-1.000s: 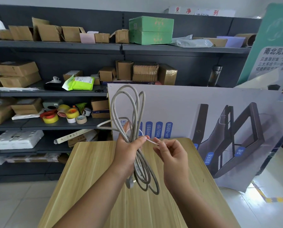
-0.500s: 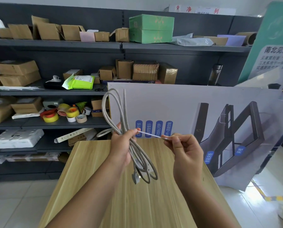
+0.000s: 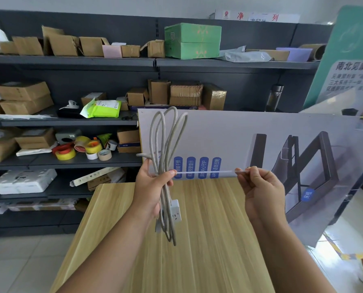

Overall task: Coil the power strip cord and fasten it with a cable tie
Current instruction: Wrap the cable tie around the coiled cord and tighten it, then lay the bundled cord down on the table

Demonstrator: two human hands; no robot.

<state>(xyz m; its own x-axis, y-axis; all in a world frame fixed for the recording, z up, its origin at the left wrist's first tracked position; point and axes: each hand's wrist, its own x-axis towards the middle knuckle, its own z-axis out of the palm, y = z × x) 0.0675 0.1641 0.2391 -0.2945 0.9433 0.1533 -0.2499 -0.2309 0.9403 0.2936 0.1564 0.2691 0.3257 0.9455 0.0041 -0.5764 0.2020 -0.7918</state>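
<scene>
My left hand (image 3: 153,188) grips the middle of a coiled grey cord (image 3: 165,136), held upright above the wooden table (image 3: 208,240). Loops rise above the fist and hang below it. A small white power strip (image 3: 175,210) dangles among the lower loops. A thin white cable tie (image 3: 204,172) runs level from the bundle at my left thumb out to the right. My right hand (image 3: 258,187) pinches the tie's free end between thumb and fingers, about a hand's width from the coil.
Dark shelves (image 3: 70,60) behind the table hold cardboard boxes, tape rolls (image 3: 79,148) and a green box (image 3: 192,40). A large printed board (image 3: 260,144) leans behind the table's far edge. Tiled floor lies on both sides.
My right hand has drawn the cable tie farther out to the right, and the tie is now long and taut. The coil has turned, and the white power strip now shows below my left hand.
</scene>
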